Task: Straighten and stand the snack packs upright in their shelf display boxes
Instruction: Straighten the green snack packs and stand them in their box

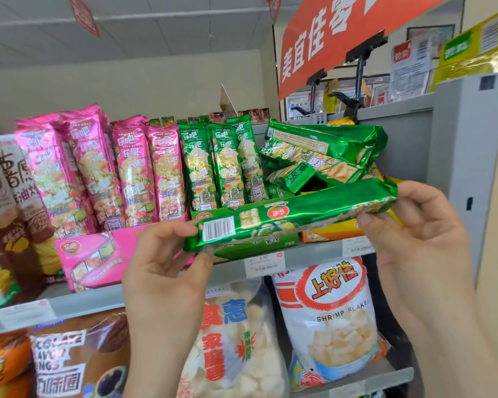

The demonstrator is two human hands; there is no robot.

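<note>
One long green snack pack is held level in front of the green display box on the shelf. It is pinched at its barcode end by the left hand and at the opposite end by the right hand. Three upright green packs are seen behind it, and toppled green packs are piled just to their right.

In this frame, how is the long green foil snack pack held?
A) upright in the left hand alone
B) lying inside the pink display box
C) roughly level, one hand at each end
C: the long green foil snack pack lies roughly level before the shelf, left hand pinching its barcode end, right hand gripping the other.
</note>
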